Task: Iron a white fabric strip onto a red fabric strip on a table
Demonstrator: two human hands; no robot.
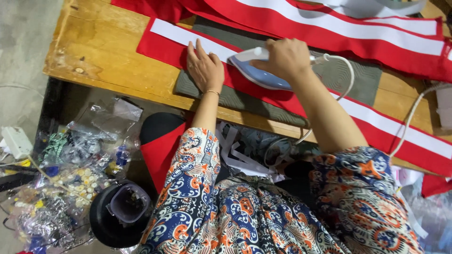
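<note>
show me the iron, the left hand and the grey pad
iron (pixel 263 77), head view, on its blue body
left hand (pixel 205 69), head view, back of the hand
grey pad (pixel 235 99), head view, bare front edge

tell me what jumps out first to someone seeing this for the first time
The long red fabric strip with a white band running slantwise across the wooden table catches the eye first. On it, the right hand grips a pale blue and white electric iron, while the left hand lies flat on the strip beside it. Bags of small beads and buttons lie on the floor at lower left.
</note>
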